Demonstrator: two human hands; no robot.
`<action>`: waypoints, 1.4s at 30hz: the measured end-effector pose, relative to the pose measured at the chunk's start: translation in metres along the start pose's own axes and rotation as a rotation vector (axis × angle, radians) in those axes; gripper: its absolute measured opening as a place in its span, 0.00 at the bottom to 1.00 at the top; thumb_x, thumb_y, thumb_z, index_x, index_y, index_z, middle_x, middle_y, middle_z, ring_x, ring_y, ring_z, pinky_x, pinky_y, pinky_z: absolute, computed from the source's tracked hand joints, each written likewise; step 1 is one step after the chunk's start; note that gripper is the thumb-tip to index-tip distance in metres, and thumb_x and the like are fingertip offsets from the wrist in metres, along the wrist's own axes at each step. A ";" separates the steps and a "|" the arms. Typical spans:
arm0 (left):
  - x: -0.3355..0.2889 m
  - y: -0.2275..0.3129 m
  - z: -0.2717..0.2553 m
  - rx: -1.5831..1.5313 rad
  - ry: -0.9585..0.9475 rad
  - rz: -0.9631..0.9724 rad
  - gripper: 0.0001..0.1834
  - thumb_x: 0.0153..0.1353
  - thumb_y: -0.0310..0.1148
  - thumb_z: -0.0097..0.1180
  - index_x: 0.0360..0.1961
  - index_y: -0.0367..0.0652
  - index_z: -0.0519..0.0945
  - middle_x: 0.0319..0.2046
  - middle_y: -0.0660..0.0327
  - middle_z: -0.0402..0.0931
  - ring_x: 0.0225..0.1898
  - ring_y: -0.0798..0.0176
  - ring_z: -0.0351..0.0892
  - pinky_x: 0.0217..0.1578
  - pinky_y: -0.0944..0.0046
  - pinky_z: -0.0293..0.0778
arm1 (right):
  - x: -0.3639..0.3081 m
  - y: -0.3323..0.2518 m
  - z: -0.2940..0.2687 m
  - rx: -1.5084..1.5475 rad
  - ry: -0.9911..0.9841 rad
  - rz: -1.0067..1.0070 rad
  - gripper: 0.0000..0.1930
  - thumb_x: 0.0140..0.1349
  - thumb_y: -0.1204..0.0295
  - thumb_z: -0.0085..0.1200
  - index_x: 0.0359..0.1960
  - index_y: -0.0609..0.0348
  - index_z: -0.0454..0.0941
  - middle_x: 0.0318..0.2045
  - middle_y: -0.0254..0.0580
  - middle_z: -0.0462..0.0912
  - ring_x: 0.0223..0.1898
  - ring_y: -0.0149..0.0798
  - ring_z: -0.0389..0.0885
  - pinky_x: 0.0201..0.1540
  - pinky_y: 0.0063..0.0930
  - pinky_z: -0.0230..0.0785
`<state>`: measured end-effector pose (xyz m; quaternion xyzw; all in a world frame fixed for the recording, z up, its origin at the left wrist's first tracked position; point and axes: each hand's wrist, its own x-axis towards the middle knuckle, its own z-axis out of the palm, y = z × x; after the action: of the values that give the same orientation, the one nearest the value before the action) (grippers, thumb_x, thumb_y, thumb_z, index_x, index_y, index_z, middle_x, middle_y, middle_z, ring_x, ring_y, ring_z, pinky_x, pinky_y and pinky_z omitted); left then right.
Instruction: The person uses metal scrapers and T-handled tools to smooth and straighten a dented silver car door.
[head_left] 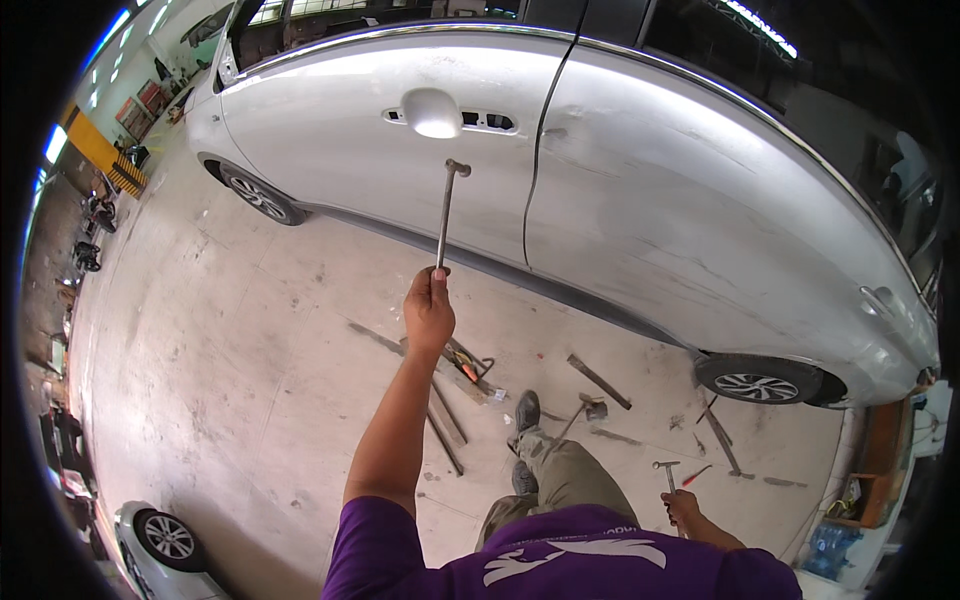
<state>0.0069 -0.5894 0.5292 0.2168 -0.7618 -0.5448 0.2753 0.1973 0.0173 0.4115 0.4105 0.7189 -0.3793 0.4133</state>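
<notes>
My left hand [428, 310] is raised at arm's length, its fingers wrapped round the lower end of a long metal-handled hammer [446, 210]. The hammer's head is up in front of the silver front door [350, 150], below the handle recess [432, 112]; I cannot tell if it touches. Lower at the right, my right hand [684, 508] grips a smaller hammer [671, 475] by its handle, head up and away from the car. Scuffs and a dent mark the rear door [640, 200].
By my shoes [528, 410] lie bars and tools, including a metal bar [600, 382], a mallet-like tool [594, 408] and a red-handled tool [697, 475]. The car's rear wheel [760, 380] is at the right. A wooden cabinet [880, 460] stands beyond, and another car [165, 540] is behind left.
</notes>
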 end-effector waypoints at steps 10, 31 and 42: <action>0.067 0.030 0.018 0.253 -0.011 0.235 0.14 0.73 0.37 0.46 0.42 0.38 0.80 0.20 0.61 0.70 0.21 0.66 0.67 0.24 0.63 0.66 | 0.046 -0.083 0.045 -0.021 -0.070 -0.004 0.12 0.60 0.64 0.59 0.27 0.56 0.71 0.12 0.30 0.64 0.10 0.29 0.59 0.14 0.29 0.53; 0.100 -0.001 0.049 0.247 -0.103 0.221 0.10 0.71 0.32 0.48 0.44 0.38 0.77 0.29 0.51 0.78 0.27 0.50 0.78 0.29 0.56 0.72 | 0.008 -0.158 0.087 0.044 -0.080 0.047 0.12 0.60 0.63 0.59 0.27 0.57 0.72 0.12 0.30 0.63 0.10 0.28 0.60 0.14 0.29 0.52; 0.101 0.111 -0.018 0.301 -0.421 0.030 0.12 0.70 0.29 0.46 0.50 0.36 0.76 0.27 0.49 0.79 0.26 0.48 0.79 0.29 0.56 0.72 | -0.024 -0.171 0.149 0.127 -0.156 -0.083 0.14 0.60 0.62 0.61 0.29 0.59 0.72 0.13 0.31 0.65 0.11 0.30 0.61 0.13 0.30 0.54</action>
<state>-0.0603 -0.6312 0.6580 0.1256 -0.8780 -0.4543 0.0834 0.0932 -0.1857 0.4134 0.3749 0.6755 -0.4718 0.4249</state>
